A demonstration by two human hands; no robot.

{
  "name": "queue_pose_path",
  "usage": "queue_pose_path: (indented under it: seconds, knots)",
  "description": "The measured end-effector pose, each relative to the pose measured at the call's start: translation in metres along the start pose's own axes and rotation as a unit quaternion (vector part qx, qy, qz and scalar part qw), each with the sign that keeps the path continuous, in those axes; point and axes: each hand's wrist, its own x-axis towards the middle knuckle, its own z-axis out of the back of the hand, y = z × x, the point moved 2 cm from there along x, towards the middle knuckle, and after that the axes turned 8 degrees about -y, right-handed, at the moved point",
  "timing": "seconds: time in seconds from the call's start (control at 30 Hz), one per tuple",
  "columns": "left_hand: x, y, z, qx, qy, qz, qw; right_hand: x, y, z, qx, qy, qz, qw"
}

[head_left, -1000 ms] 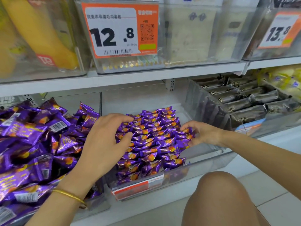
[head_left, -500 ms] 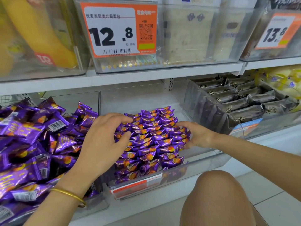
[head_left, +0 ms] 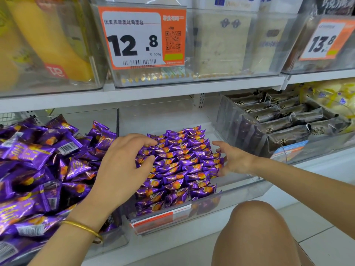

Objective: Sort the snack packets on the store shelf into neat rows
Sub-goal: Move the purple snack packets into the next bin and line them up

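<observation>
Small purple snack packets (head_left: 178, 166) with orange prints lie in tight rows inside a clear plastic bin (head_left: 240, 192) on the lower shelf. My left hand (head_left: 123, 164) rests on the left side of the rows, fingers bent over the packets near the back. My right hand (head_left: 232, 160) is at the right side of the rows, fingers spread and touching the packet ends. A loose heap of the same purple packets (head_left: 38, 169) fills the bin to the left.
Dark wrapped bars (head_left: 284, 120) fill a clear bin on the right. Above, clear bins carry orange price tags 12.8 (head_left: 142, 38) and 13.8 (head_left: 324, 41). A white shelf board (head_left: 172, 92) runs overhead. My knee (head_left: 255, 233) is below the bin.
My right hand has opened its fingers and drawn slightly away from the right edge of the rows. My left hand stays on the left side.
</observation>
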Motion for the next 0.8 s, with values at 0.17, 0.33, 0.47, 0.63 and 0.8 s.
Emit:
queue_pose_path:
  seconds: [0.17,0.33,0.47,0.63,0.8]
  knots:
    - [0.000,0.001,-0.001,-0.004,-0.010,-0.010,1.000,-0.004,0.001,0.008,0.012,-0.009,-0.015,1.000]
    - [0.002,0.002,-0.005,-0.030,-0.032,-0.017,0.999,-0.016,0.016,0.016,0.036,-0.108,0.029,0.993]
    - [-0.005,-0.004,0.009,-0.088,-0.047,-0.010,0.995,-0.042,0.079,-0.006,0.113,-0.160,0.147,0.970]
    - [-0.022,0.032,0.075,-0.006,-0.099,-0.005,0.995,-0.080,0.176,-0.059,0.155,-0.110,0.315,0.930]
    - [-0.049,0.093,0.143,0.121,-0.090,0.110,0.982,-0.080,0.237,-0.113,0.056,-0.021,0.391,0.919]
